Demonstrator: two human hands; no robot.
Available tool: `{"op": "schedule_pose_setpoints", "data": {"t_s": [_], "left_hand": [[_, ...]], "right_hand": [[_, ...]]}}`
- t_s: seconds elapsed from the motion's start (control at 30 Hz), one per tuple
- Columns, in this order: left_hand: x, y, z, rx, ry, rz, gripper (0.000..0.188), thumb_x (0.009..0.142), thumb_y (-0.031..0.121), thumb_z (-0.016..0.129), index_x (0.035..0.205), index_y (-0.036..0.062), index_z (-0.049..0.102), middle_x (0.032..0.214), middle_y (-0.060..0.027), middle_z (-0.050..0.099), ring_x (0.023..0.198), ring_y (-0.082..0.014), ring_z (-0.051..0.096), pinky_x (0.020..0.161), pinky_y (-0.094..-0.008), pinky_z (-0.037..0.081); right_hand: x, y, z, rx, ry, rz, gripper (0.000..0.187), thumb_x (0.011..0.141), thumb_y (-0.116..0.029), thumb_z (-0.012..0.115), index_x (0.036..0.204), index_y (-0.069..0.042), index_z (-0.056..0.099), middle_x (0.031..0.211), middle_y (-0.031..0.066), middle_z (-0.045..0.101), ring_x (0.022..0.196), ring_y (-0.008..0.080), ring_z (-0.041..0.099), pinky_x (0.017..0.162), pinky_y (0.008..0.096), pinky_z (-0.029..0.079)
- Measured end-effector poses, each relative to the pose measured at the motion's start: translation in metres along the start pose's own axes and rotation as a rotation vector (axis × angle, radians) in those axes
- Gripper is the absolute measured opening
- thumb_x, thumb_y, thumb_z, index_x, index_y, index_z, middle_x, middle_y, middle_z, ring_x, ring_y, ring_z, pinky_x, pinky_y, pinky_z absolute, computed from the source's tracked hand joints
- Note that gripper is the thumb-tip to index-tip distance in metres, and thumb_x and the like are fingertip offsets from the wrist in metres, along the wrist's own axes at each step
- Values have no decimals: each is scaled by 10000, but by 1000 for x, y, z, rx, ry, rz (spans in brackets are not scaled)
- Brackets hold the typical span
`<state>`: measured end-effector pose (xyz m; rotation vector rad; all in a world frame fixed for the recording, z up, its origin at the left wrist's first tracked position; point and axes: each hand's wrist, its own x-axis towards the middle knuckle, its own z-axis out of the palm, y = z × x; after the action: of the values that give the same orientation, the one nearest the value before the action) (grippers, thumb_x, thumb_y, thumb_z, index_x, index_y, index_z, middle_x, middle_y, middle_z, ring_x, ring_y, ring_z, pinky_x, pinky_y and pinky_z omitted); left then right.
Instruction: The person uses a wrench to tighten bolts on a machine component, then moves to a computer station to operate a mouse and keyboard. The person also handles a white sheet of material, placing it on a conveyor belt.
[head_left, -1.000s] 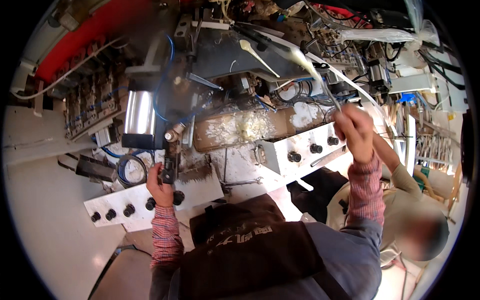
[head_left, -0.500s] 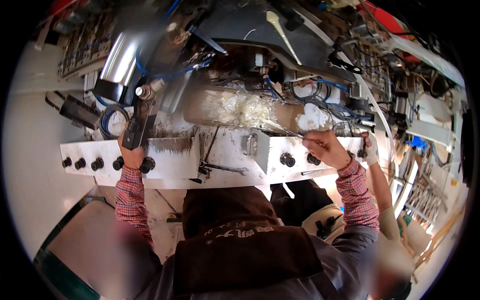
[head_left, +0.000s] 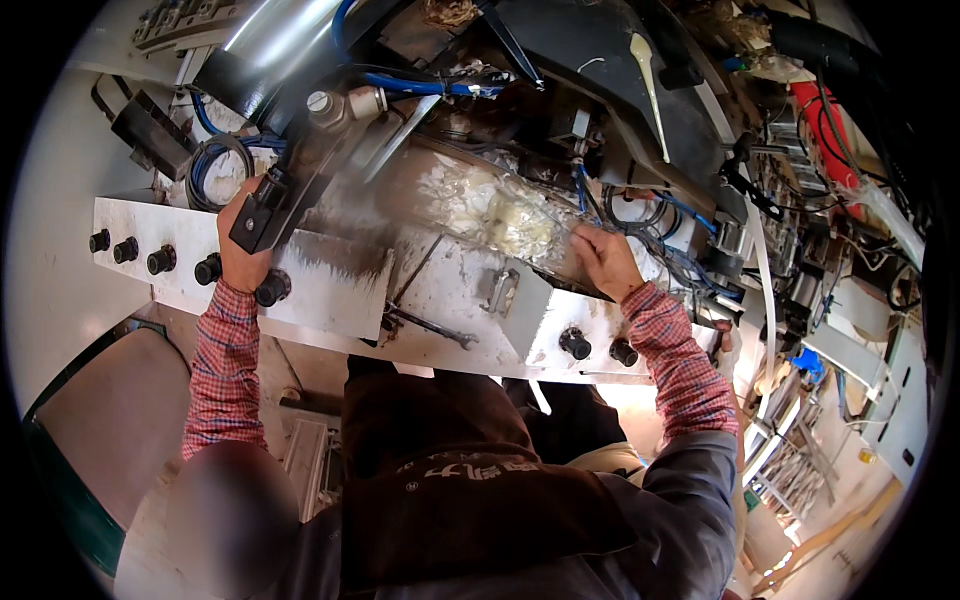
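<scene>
My left hand (head_left: pixel 240 243) is against a black block (head_left: pixel 268 208) at the end of a dark metal arm, above the white panel (head_left: pixel 320 290). Its fingers are mostly hidden behind the block. At the right end of a brown, trough-like surface, my right hand (head_left: pixel 607 262) is closed in a pinch on a thin metal tool, which is hard to make out against the background. Thick, wet-looking pale yellow glue (head_left: pixel 505 215) covers much of this surface, just left of my right fingers.
Black knobs (head_left: pixel 207 268) line the panel's front. A wrench (head_left: pixel 435 328) lies in the gap between panel halves. A glue-coated stick (head_left: pixel 648 90) rests on the dark cover behind. Blue hoses (head_left: pixel 215 170) and cables surround the machine. Another person's hand (head_left: pixel 722 335) shows at right.
The view has shifted and tilted. My right hand has moved up and left, from over the panel to the glued surface. My left hand stays by the black block.
</scene>
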<state>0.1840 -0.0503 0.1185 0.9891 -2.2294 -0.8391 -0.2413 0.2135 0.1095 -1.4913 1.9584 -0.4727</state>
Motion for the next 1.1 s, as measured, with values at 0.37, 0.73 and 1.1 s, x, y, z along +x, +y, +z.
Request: {"op": "schedule_pose_setpoints", "data": {"t_s": [0.37,0.73,1.1], "left_hand": [[-1,-5,-2,6,-18,40,248,850,38,645,1087,-34,641,923,-127,684,782,-226,623,758,-326,503],[-4,-15,-1,39,1,111,241,850,39,641,1080,-35,645,920,-144,681,769,-257,629,736,-343,504],[-12,-25,1,153,30,156,286,845,56,653,1124,-1,679,986,-163,687,847,-322,654,796,-388,516]], "right_hand": [[-3,30,2,-577,-88,-205,161,872,-93,586,1030,-73,607,801,149,661,702,337,674,579,419,531],[-14,50,-11,-752,-131,-396,241,840,-83,587,1079,-69,561,963,95,656,658,271,688,556,376,549],[-46,27,-40,-161,-74,28,79,909,-109,628,884,-45,588,698,142,628,615,359,628,540,406,483]]}}
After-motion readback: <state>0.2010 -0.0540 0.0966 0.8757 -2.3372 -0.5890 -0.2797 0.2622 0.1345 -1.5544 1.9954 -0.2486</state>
